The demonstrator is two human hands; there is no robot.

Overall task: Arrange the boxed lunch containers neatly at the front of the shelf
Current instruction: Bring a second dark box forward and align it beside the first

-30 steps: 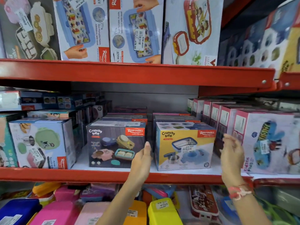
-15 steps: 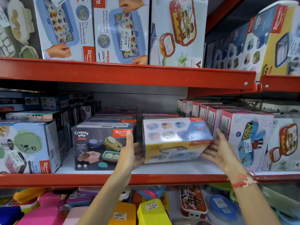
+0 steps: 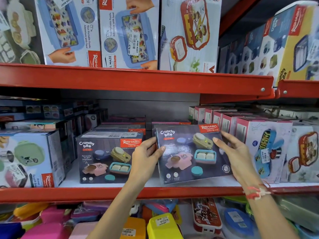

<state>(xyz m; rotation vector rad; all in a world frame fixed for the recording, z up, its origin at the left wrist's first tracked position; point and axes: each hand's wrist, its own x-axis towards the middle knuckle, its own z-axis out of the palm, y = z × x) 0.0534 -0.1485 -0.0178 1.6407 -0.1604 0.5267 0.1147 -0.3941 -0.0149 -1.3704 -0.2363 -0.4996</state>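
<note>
I hold a Crunchy Bite lunch box carton [image 3: 191, 163] with both hands at the front of the middle shelf [image 3: 120, 194]. Its dark face with pictured containers is turned toward me and tilted slightly. My left hand [image 3: 146, 157] grips its left edge, thumb on the front. My right hand [image 3: 236, 152] grips its right edge, fingers across the front. A matching dark Crunchy Bite carton [image 3: 105, 157] stands upright just to the left, close to the shelf's front edge. More cartons are stacked behind both.
A light blue boxed lunch set [image 3: 29, 159] stands at the left. White and pink cartons [image 3: 265, 149] line the right side. The upper shelf [image 3: 138, 80] overhangs with tall boxes. Loose coloured plastic lunch boxes [image 3: 164, 225] fill the shelf below.
The carton in my hands was tipped up from the shelf showing its yellow and blue faces; it has been rotated and now shows a dark face. The view has shifted right.
</note>
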